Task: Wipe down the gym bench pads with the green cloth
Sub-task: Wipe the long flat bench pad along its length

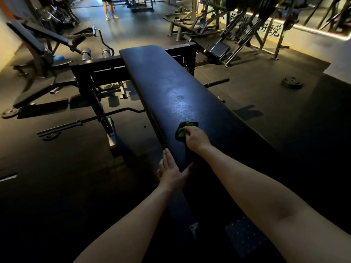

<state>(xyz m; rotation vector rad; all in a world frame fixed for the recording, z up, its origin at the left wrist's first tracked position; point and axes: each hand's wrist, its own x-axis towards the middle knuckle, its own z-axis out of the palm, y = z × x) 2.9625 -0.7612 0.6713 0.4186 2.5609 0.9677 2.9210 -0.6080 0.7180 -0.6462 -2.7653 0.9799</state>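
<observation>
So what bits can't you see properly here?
Head view:
Crumpled green cloth: partly covered by the right hand gripping it.
Long black padded bench: near end lost in dark shadow.
Person far back: cut off above the legs by the top edge.
Dark wall writing: partly hidden behind machine bars.

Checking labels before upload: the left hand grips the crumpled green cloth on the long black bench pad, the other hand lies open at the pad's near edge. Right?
Wrong side. In the head view the right hand grips the crumpled green cloth on the long black bench pad; the other, the left hand, lies open at the pad's near edge.
</observation>
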